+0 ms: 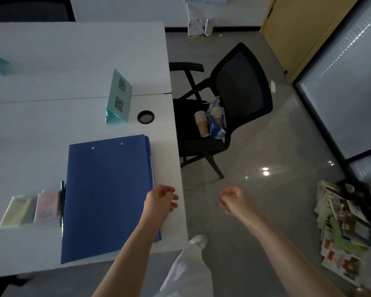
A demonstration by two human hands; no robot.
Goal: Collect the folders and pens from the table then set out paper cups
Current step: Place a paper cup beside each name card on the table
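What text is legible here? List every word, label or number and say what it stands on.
Teal name card on the white table: two large dark characters, seen sideways and too blurred to read.
Blue and white packet beside the paper cups on the black chair: print too small to read.
Leaflets on the floor: print too blurred.
Blue folder: no text.
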